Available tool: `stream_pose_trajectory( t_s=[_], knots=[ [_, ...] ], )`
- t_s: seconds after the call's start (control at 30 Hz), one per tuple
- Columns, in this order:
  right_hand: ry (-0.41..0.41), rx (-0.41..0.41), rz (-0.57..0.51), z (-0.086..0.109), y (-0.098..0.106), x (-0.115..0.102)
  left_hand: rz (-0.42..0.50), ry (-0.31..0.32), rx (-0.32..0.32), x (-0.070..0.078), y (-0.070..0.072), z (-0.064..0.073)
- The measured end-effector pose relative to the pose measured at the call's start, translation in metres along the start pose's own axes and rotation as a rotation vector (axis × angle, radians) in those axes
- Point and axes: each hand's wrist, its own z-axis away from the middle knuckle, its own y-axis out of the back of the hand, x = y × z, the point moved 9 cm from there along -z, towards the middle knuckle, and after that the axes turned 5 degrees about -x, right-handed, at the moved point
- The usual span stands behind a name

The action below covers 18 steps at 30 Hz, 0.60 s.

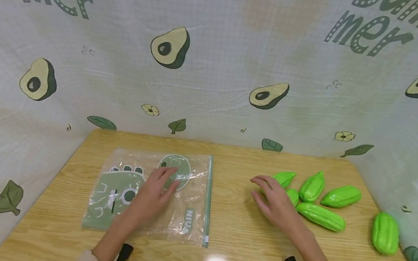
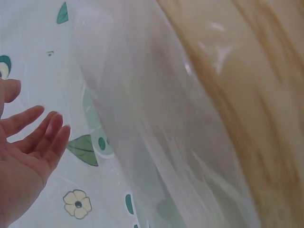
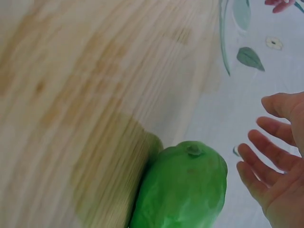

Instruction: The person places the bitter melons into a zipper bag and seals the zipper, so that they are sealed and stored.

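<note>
Fingers (image 3: pixel 271 150) loosely apart, empty; left hand (image 1: pixel 153 194) over clear bag (image 1: pixel 183 200), right hand (image 1: pixel 278 205) near green fruits (image 1: pixel 312 187); we judge a careless brush could set them rolling.

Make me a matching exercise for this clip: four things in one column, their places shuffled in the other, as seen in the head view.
Things:
1. Zipper bag
2. Left hand
3. Right hand
4. Lone star fruit

Places:
A. Beside the grouped star fruits
B. Near the right edge of the table
C. Over the printed plastic
D. Lying flat on the wood, left of centre

Pairs: 1-D, 2-C, 3-A, 4-B
</note>
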Motion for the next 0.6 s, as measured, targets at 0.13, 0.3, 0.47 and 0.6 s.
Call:
stream_pose_trajectory(
  t_s=[0.13,0.3,0.47,0.6],
  knots=[
    [-0.005,-0.008,-0.002,-0.001,-0.005,-0.002,0.005,-0.010,0.010,0.004,-0.003,-0.001],
    [0.010,-0.011,-0.004,-0.003,-0.009,-0.006,-0.001,-0.033,0.005,0.009,-0.009,-0.003],
    [0.015,-0.024,-0.002,-0.006,-0.014,-0.009,0.007,-0.047,-0.006,0.015,-0.014,-0.005],
    [0.009,-0.036,-0.002,-0.009,-0.017,-0.011,0.012,-0.035,-0.012,0.018,-0.018,-0.006]
  ],
)
